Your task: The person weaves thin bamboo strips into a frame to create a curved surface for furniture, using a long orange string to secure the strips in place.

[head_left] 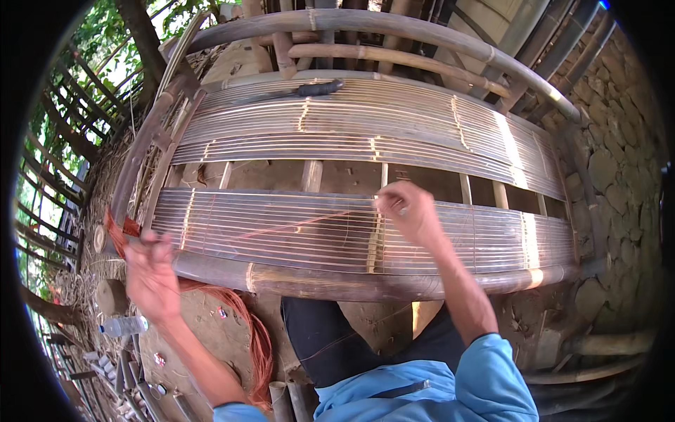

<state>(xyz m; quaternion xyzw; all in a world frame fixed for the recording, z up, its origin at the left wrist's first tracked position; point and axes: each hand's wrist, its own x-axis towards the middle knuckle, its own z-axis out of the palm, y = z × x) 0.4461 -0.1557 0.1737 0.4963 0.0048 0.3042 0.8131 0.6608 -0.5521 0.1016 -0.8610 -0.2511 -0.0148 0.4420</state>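
String, thin and orange [295, 226], runs tight across the near panel of pale bamboo slats [485, 239] — we pinch it in our right hand [411, 211]. Our left hand [151, 271], blurry, looks closed on its loose end. We think it is light, soft, easy to snap — hold near the knot.

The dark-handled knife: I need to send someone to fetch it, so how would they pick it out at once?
Start at the big bamboo-slat platform that fills the middle of the view. Go to its far edge, left of centre, where the dark-handled knife lies flat across the pale slats. It is the only loose tool there: black handle to the right, grey blade pointing left.
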